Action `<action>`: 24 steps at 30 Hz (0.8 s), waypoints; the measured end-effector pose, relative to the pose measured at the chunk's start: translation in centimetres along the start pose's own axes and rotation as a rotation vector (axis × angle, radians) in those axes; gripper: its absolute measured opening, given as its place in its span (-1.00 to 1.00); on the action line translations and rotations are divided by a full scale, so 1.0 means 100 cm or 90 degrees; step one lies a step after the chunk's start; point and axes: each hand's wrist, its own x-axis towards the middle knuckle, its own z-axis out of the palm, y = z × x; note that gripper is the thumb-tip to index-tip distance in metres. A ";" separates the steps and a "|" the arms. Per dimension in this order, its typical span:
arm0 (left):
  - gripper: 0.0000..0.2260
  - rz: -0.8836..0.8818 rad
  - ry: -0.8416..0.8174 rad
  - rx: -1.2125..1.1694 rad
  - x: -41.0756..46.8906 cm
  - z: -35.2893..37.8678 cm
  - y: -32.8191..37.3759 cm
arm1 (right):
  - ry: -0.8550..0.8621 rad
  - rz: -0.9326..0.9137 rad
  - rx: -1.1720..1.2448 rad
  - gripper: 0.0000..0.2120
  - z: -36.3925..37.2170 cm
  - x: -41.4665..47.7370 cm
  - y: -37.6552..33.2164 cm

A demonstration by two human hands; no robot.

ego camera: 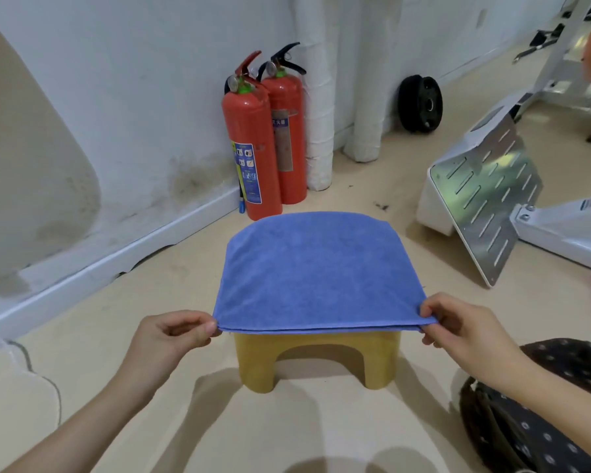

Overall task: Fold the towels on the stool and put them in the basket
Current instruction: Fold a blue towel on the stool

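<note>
On top of the yellow stool (316, 356) the blue towel (316, 271) lies doubled, near edge w/ two layers pinched at each corner by left hand (174, 332) & right hand (458, 327), so first fold looks done; next prob. a second fold crosswise, then into the dotted basket (526, 421) at right.

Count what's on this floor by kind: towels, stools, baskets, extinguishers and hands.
Towel: 1
Stool: 1
Basket: 1
Extinguishers: 2
Hands: 2, left hand and right hand
Total: 7
</note>
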 end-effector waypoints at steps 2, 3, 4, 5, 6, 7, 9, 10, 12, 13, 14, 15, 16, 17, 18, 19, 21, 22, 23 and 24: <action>-0.87 -0.017 0.069 -0.057 0.000 0.011 -0.003 | 0.031 0.056 0.117 -0.81 0.007 -0.002 0.001; -0.86 -0.031 0.096 -0.071 0.001 0.016 -0.004 | 0.048 0.086 0.176 -0.86 0.010 -0.002 0.000; -0.86 -0.046 0.107 -0.074 0.003 0.021 -0.006 | 0.063 0.118 0.241 -0.91 0.012 -0.003 -0.001; -0.85 -0.062 0.105 -0.077 0.003 0.025 -0.007 | 0.081 0.152 0.300 -0.93 0.015 -0.003 -0.004; -0.86 -0.077 0.100 -0.084 0.004 0.028 -0.008 | 0.104 0.187 0.346 -0.90 0.017 -0.004 -0.005; -0.86 -0.088 0.096 -0.100 0.003 0.029 -0.008 | 0.128 0.220 0.383 -0.88 0.019 -0.004 -0.007; -0.83 -0.094 0.098 -0.130 0.000 0.028 -0.009 | 0.148 0.289 0.455 -0.86 0.021 -0.004 -0.009; -0.83 -0.094 0.096 -0.137 -0.002 0.027 -0.010 | 0.138 0.328 0.497 -0.82 0.021 -0.004 -0.009; -0.86 -0.105 0.075 -0.139 -0.007 0.024 -0.013 | 0.070 0.401 0.548 -0.77 0.016 -0.004 -0.008; -0.87 -0.117 0.056 -0.134 -0.009 0.022 -0.016 | 0.013 0.427 0.547 -0.77 0.013 -0.004 -0.007; -0.88 -0.131 0.034 -0.128 -0.011 0.020 -0.019 | -0.048 0.444 0.534 -0.78 0.010 -0.005 -0.006; -0.86 -0.145 0.012 -0.123 -0.013 0.018 -0.022 | -0.100 0.455 0.514 -0.79 0.008 -0.006 -0.005; -0.84 -0.161 -0.004 -0.122 -0.014 0.016 -0.024 | -0.138 0.461 0.495 -0.80 0.007 -0.007 -0.003; -0.83 -0.177 -0.015 -0.124 -0.015 0.015 -0.026 | -0.162 0.466 0.479 -0.81 0.007 -0.007 -0.001; -0.82 -0.191 -0.025 -0.126 -0.015 0.014 -0.027 | -0.178 0.466 0.465 -0.82 0.007 -0.007 0.001; -0.81 -0.202 -0.034 -0.126 -0.016 0.013 -0.027 | -0.188 0.463 0.444 -0.86 0.006 -0.006 0.001; -0.78 -0.218 -0.047 -0.115 -0.015 0.013 -0.027 | -0.208 0.442 0.389 -0.93 0.004 -0.004 0.000; -0.78 -0.226 -0.050 -0.110 -0.014 0.012 -0.027 | -0.217 0.433 0.360 -0.95 0.002 -0.003 -0.001; -0.79 -0.233 -0.057 -0.114 -0.014 0.011 -0.026 | -0.220 0.426 0.330 -0.97 0.002 -0.002 -0.002; -0.80 -0.237 -0.072 -0.130 -0.015 0.010 -0.024 | -0.213 0.421 0.302 -0.96 0.003 -0.002 -0.001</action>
